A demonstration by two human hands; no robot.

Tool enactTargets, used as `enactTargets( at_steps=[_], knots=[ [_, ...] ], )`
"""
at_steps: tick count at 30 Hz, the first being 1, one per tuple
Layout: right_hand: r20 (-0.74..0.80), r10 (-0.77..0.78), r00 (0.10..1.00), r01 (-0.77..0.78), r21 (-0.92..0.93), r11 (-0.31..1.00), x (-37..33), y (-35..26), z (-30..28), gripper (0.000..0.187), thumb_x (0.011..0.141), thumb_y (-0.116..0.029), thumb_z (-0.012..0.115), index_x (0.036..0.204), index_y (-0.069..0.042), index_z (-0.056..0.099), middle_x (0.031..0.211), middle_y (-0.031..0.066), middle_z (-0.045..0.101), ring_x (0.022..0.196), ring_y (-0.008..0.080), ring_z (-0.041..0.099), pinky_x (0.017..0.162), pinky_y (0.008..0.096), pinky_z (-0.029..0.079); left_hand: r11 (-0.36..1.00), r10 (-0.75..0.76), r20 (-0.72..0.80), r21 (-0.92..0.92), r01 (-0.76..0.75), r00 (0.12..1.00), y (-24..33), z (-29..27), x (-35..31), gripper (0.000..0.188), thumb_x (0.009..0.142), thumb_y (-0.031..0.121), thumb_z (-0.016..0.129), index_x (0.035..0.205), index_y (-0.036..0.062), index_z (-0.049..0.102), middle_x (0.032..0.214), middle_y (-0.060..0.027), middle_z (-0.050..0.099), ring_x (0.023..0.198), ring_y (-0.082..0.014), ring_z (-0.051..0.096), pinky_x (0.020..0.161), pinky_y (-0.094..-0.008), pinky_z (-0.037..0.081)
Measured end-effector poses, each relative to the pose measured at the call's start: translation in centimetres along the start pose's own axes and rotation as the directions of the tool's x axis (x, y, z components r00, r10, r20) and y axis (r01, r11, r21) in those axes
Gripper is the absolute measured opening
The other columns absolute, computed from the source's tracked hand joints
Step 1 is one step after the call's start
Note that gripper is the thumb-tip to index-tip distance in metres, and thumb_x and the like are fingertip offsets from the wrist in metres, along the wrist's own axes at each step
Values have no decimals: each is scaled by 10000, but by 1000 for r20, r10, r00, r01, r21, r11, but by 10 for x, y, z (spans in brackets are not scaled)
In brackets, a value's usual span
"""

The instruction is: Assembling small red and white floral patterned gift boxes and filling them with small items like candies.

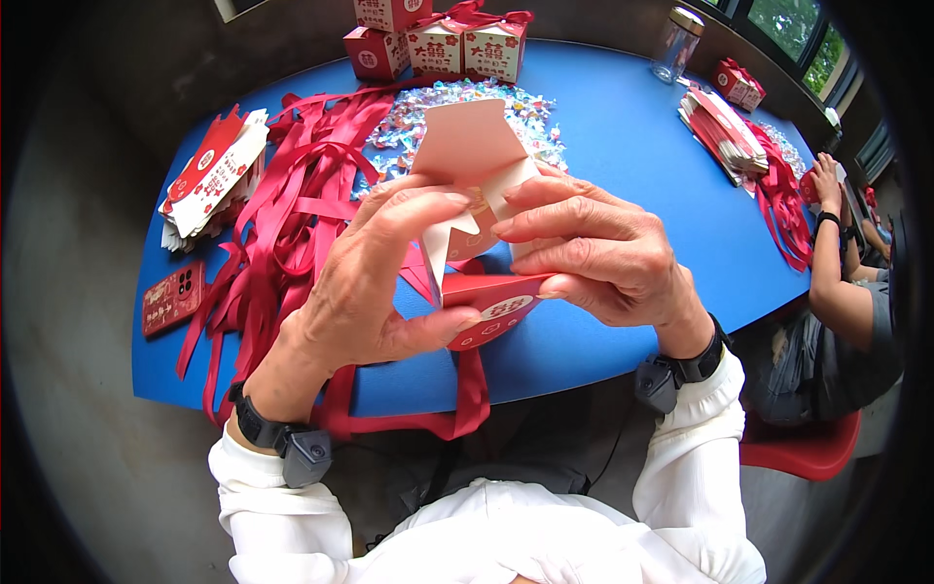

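Observation:
Between my hands, above the near edge of the blue table, is a small red and white paper gift box [486, 290] with its top flaps standing up. Its tall pale flap points away from me. My left hand [345, 277] grips the box's left side, thumb on the red front panel and fingers at the upper flap. On the other side my right hand [598, 243] pinches the right wall and front edge. Whether anything lies inside is hidden. A dark pink ribbon [473, 389] passes beneath the box and hangs over the table edge.
Many loose ribbons [292, 214] lie left of centre, near flat cartons [219, 175] and a red phone [175, 297]. Shiny wrapped candies [409, 112] and tied boxes [438, 49] are behind. At right are a jar [676, 49], more cartons [720, 131] and a seated person [842, 292].

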State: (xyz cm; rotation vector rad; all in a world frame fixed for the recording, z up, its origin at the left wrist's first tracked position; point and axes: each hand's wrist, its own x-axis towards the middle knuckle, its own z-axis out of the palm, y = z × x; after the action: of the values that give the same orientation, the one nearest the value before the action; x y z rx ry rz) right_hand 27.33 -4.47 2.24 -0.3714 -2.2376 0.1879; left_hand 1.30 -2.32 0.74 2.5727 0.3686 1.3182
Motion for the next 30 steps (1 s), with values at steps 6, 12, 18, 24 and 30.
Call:
enactTargets(
  at_steps=[6, 12, 18, 24, 30],
  knots=[
    [-18, 25, 1000, -26, -56, 998, -5, 3, 6, 290, 819, -142, 805, 1081, -63, 710, 1031, 110, 701, 1021, 313, 668, 1030, 484, 486, 981, 52, 130, 177, -74, 990, -2, -3, 1, 566, 918, 557, 651, 1103, 33, 543, 1137, -190, 613, 1155, -405, 571, 1115, -568, 345],
    [10, -11, 1000, 13, -155, 988, 3, -7, 7, 271, 876, -207, 754, 1094, -64, 680, 1016, 102, 657, 993, 294, 633, 1017, 477, 477, 995, 24, 138, 95, -37, 990, -1, 1, -1, 584, 965, 579, 564, 1180, 38, 521, 1009, -147, 604, 1176, -385, 531, 1153, -593, 256],
    [-203, 148, 968, -133, 88, 987, 20, -14, 4, 271, 960, -114, 638, 1222, -45, 614, 1110, 142, 613, 1034, 286, 622, 873, 402, 535, 989, -22, 52, 144, 14, 998, -1, 5, -10, 622, 953, 518, 603, 1337, 51, 455, 921, -88, 626, 1334, -363, 414, 1182, -626, 120],
    [-161, 297, 941, -282, 108, 953, 35, -1, 12, 349, 922, 15, 638, 1261, -33, 573, 1142, 150, 582, 934, 224, 677, 780, 309, 575, 979, 7, 15, 206, -10, 1000, 3, -2, -9, 472, 984, 492, 555, 1182, 66, 514, 953, -104, 611, 1362, -381, 378, 1182, -629, 81],
    [-138, 500, 855, -489, 109, 865, 40, 4, 10, 450, 891, -185, 757, 1278, -55, 568, 1204, 132, 614, 1235, 270, 569, 1071, 413, 443, 984, -29, 78, 177, 15, 997, 6, -9, -8, 401, 1007, 469, 518, 1081, 75, 527, 972, -119, 602, 1361, -385, 373, 1178, -612, 67]
  ],
)
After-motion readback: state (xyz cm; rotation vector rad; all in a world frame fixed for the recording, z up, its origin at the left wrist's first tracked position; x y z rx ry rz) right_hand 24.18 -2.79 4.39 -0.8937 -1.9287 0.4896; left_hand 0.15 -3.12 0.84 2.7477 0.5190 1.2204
